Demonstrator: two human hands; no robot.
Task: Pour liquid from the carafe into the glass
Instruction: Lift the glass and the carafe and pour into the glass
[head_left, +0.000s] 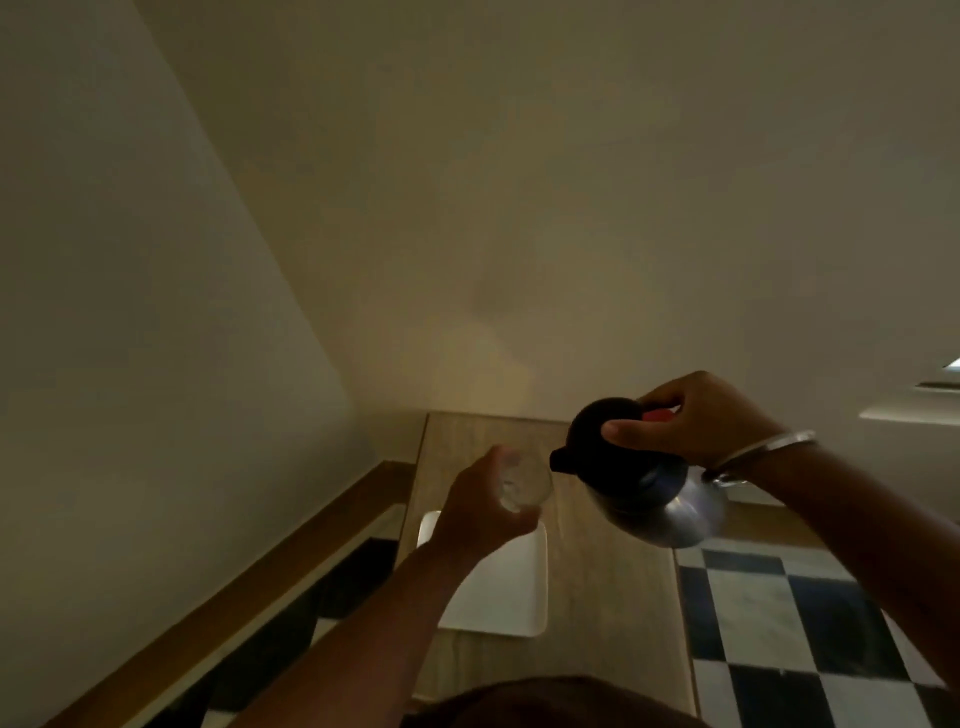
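I read this as the pour step, at or just short of the start. The right hand (691, 415) has the carafe (644, 478) tipped to the left, its black spout (563, 460) pointing at the glass (524, 486) and sitting just beside the rim, slightly above it. I see no stream between spout and glass (dim and blurred, so I can't rule out a thin one), and I can't tell whether any liquid is in the glass.

The left hand (488, 512) is wrapped around the glass from the near-left side, fingers curled shut on its wall; the glass is lifted off the table (613, 597), above the far end of the white tray (509, 597). The right-hand fingers are closed over the carafe's black top, the thumb (623, 431) pressed flat on the lid's near face, the other fingers hooked round the far side by a red part (660, 414), probably a release button. The steel belly hangs lower right, clear of the table, over the checkered floor's edge.

My guess at the next move: tilt the carafe more, keep the spout over the mouth of the glass, hold the glass steady and level. Both things are in the air, so a drift in either hand would put liquid on the tray or table.
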